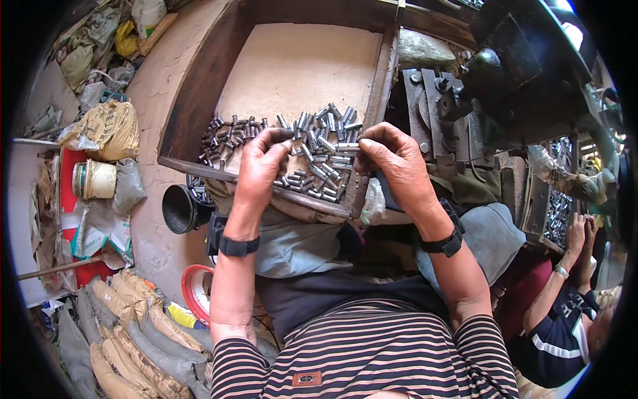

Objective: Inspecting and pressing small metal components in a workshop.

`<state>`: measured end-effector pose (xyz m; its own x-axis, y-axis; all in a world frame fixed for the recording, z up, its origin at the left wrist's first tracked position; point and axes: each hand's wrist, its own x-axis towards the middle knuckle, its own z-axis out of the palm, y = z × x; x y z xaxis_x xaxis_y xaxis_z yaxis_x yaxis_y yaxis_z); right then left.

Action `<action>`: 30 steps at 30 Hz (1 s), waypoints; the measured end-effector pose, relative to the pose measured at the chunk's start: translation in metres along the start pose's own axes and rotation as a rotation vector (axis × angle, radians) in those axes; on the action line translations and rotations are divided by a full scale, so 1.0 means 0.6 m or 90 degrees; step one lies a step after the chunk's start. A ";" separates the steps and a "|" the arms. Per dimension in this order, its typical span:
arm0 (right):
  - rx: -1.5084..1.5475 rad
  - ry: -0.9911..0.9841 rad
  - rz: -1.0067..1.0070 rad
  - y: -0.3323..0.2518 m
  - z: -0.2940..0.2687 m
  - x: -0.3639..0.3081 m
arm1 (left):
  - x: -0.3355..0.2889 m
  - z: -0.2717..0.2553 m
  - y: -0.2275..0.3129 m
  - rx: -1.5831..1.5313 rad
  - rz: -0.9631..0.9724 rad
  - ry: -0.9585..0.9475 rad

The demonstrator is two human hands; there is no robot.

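Head view: reaching over near end of wooden tray (185, 110). With left hand (260, 163), curled inward, thumb and forefinger drawn close at tips, just beside silver metal tubes (326, 143); cannot tell if gripping any. With right hand (402, 166), similarly bent, thumb and forefinger drawn together at end of one silver tube; cannot tell if pinching or only near. Strewn loosely in tray's near end, between and below both hands: silver tubes; farther left: darker metal pieces (240, 135).

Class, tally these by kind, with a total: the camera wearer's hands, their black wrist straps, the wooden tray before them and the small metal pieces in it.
Hands: 2 (left hand, right hand)
Black wrist straps: 2
Wooden tray: 1
Small metal pieces: too heaped to count
Total counted: 5
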<state>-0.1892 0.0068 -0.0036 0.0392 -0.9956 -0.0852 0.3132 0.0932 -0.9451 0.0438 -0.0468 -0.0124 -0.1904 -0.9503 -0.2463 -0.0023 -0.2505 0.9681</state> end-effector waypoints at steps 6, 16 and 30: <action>0.008 0.003 0.019 -0.007 0.019 -0.010 | -0.041 0.037 0.006 -0.064 0.046 -0.035; 0.008 -0.010 0.003 -0.001 0.013 -0.026 | -0.065 0.070 0.000 -0.266 -0.010 -0.096; -0.088 0.053 -0.097 0.012 0.003 -0.052 | -0.078 0.119 0.002 -0.114 0.071 0.050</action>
<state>-0.1862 0.0388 -0.0072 -0.0794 -0.9960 0.0422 0.1764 -0.0557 -0.9827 -0.0175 0.0102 0.0037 -0.1030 -0.9837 -0.1474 0.1902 -0.1649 0.9678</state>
